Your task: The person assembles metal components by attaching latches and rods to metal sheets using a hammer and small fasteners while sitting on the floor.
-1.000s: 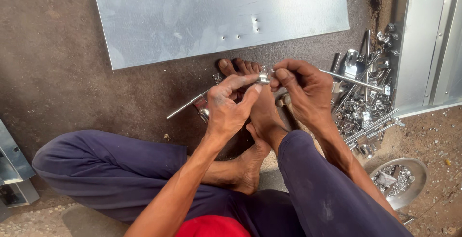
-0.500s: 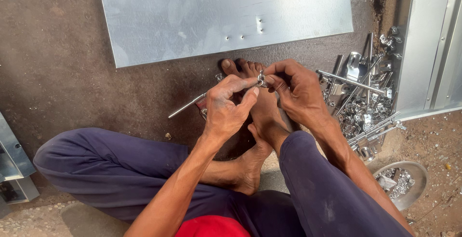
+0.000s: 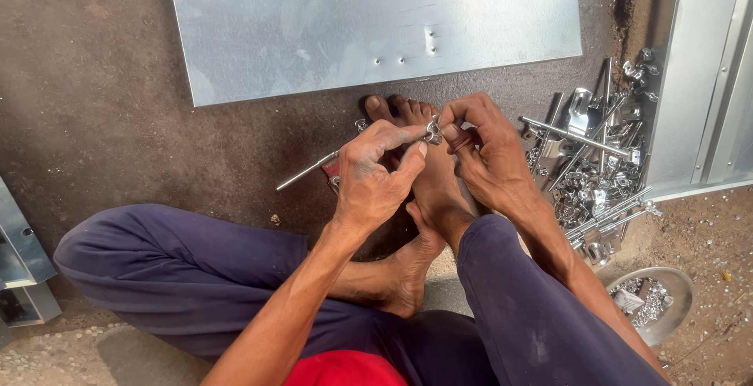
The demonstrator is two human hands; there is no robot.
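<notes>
Small metal fitting, shiny and hard to make out in detail, sits pinched between the fingertips of both hands above the person's bare feet, on a long thin rod that runs from the left across to the right. The left hand closes thumb and forefinger tightly on the fitting's left side; the right hand curls shut around its right side and the rod there. Just right of the hands lies a heap of loose hardware, with a small round dish of parts nearer, and a flat metal sheet lies beyond. A slip seems the likeliest trouble: the piece is tiny and the grip only fingertip-deep, so it could drop among the feet or roll into the heap and be lost among similar parts.
</notes>
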